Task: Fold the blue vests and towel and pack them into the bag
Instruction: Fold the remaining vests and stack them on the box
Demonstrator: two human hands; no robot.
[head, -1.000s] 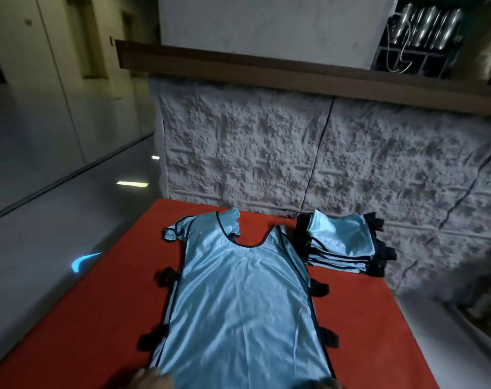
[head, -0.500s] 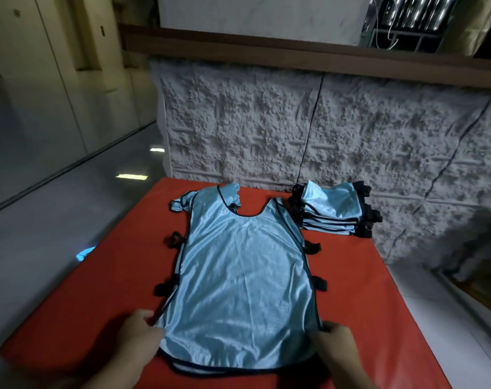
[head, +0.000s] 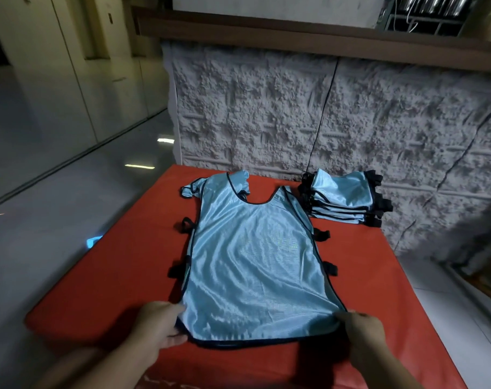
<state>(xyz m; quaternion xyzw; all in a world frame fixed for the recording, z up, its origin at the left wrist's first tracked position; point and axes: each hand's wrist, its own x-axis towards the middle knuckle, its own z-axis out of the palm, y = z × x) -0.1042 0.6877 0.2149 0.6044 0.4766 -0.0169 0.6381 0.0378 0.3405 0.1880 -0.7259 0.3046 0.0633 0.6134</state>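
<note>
A light blue vest (head: 255,259) with black trim and black side straps lies flat on the red mat (head: 104,282), neck end toward the wall. My left hand (head: 157,324) pinches its near left hem corner. My right hand (head: 362,324) pinches the near right hem corner. A stack of several folded blue vests (head: 342,197) sits at the mat's far right corner against the wall. No towel or bag is in view.
A rough white stone wall (head: 266,113) with a wooden ledge rises right behind the mat. Shiny grey floor (head: 56,209) lies to the left and pale tiles to the right of the mat.
The view has tipped down, bringing both hands fully into sight at the vest's near hem. They grip the hem corners, and the hem is drawn a little nearer to me.
</note>
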